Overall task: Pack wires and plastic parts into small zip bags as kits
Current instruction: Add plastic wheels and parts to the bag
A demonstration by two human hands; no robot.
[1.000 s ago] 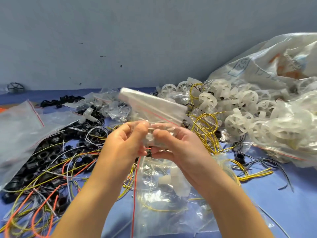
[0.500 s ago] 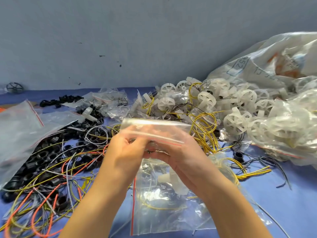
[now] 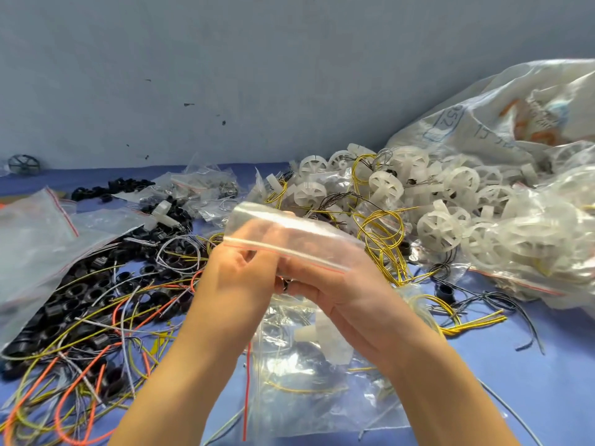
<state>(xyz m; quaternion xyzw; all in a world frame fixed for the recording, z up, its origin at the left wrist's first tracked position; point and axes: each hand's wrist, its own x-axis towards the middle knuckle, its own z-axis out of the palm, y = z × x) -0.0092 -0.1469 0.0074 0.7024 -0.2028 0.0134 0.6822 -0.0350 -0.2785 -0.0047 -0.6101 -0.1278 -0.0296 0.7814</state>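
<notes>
The zip bag (image 3: 289, 239) is held up over mid-bench (image 3: 547, 397). The left hand (image 3: 238, 281) and right hand (image 3: 341, 294), close together, pinch it below its red strip. It is thin, limp film, probably slippery, so grip the lips. Wires (image 3: 383, 233) and wheels (image 3: 439, 228) lie beyond.

- The small zip bag (image 3: 289, 239) I hold is clear, with one thin red line along its seal.
- The counter (image 3: 547, 381) is plain blue — no pattern.
- The wall (image 3: 257, 75) is grey-blue, flecked with a few dark specks.
- The wheels (image 3: 439, 228) are milky white.
- The rings (image 3: 74, 291) are black.
- Among the wires are yellow loops (image 3: 380, 239) and orange strands (image 3: 193, 280), with some white and black ones too.
- The big sack (image 3: 499, 117) is whitish — printed in blue and orange.
</notes>
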